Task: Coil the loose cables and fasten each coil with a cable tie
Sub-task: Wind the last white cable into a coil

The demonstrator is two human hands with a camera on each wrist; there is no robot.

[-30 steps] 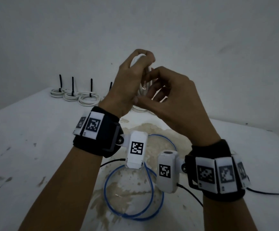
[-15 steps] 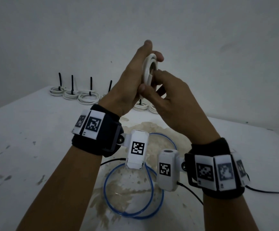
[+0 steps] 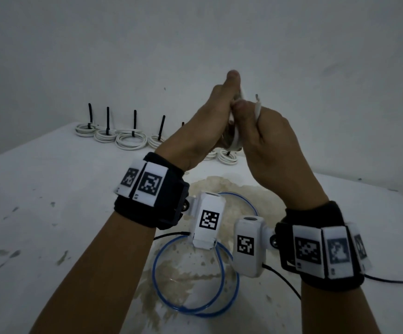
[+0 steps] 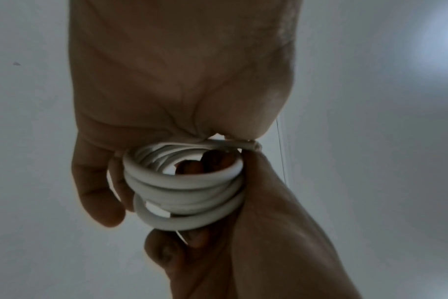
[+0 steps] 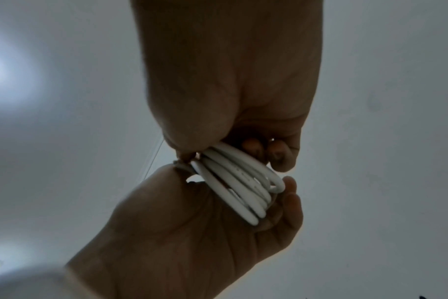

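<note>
We hold a smooth, round-sectioned white cable coil (image 4: pixel 184 192) up in front of us, above the stained white table (image 3: pixel 51 189). Our left hand (image 3: pixel 210 121) wraps its curled fingers around the stacked loops, and our right hand (image 3: pixel 267 141) pinches the coil's other side, a stiff cable end poking upward (frayed at the tip). Below lies a thin blue cable (image 3: pixel 195 307) in glossy loops; tied white coils (image 3: pixel 130 141) line the far edge.
</note>
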